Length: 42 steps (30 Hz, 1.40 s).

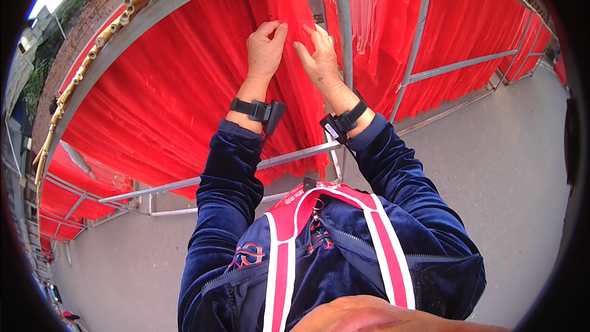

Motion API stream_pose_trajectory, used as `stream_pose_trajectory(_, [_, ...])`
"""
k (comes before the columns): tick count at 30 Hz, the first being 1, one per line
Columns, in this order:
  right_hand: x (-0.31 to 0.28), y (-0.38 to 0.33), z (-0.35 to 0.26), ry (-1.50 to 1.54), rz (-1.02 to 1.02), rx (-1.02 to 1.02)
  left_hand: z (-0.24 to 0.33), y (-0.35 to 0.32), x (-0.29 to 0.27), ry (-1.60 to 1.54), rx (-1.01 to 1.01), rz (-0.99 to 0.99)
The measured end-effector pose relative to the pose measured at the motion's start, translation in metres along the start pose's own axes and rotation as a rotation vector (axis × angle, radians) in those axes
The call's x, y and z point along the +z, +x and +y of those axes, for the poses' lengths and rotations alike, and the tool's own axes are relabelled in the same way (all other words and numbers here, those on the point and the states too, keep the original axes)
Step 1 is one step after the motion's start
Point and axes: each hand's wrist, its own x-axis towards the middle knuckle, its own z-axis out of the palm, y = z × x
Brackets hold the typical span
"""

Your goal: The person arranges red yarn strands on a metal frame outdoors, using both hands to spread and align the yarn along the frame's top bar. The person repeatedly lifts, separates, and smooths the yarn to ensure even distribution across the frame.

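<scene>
My left hand (265,49) is raised in front of long red cloth-like sheets (203,80) that hang in dense folds. Its thumb and forefinger are pinched together at the edge of a red strip (287,0); what lies between them is too small to make out. Just to the right, my right hand (321,60) reaches to the same strip, thumb and fingers apart and the fingertips close to its edge. A faint thin line shows between the two hands. Each wrist wears a black strap with a small black device.
Grey metal rack frames (418,31) hold the red sheets, with rails low in front of me. Bamboo poles (129,9) line the top at left. Pale pink strands (367,0) hang behind an upright. Grey paved ground (491,147) stretches to the right and below.
</scene>
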Motion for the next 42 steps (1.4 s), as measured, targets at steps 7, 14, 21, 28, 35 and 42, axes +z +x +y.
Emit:
stream_pose_trajectory(7, [0.021,0.009,0.035,-0.087,-0.085,0.35,0.004,-0.001,-0.017,0.219,0.1,0.078])
stream_pose_trajectory(14, [0.032,0.003,0.073,0.245,0.311,0.367,-0.006,0.016,-0.048,0.472,0.161,0.244])
stream_pose_trajectory(21, [0.028,-0.006,0.05,0.23,0.313,0.13,-0.011,0.012,-0.046,0.555,0.224,0.261])
stream_pose_trajectory(28, [0.011,-0.022,0.019,0.019,0.085,0.245,-0.008,0.01,-0.043,0.47,0.191,0.245])
stream_pose_trajectory(35, [0.013,-0.034,0.029,0.039,0.087,0.229,-0.007,0.002,-0.041,0.464,0.233,0.343])
stream_pose_trajectory(42, [0.025,-0.07,0.062,-0.04,-0.11,0.214,-0.046,-0.07,0.004,0.39,0.074,-0.157])
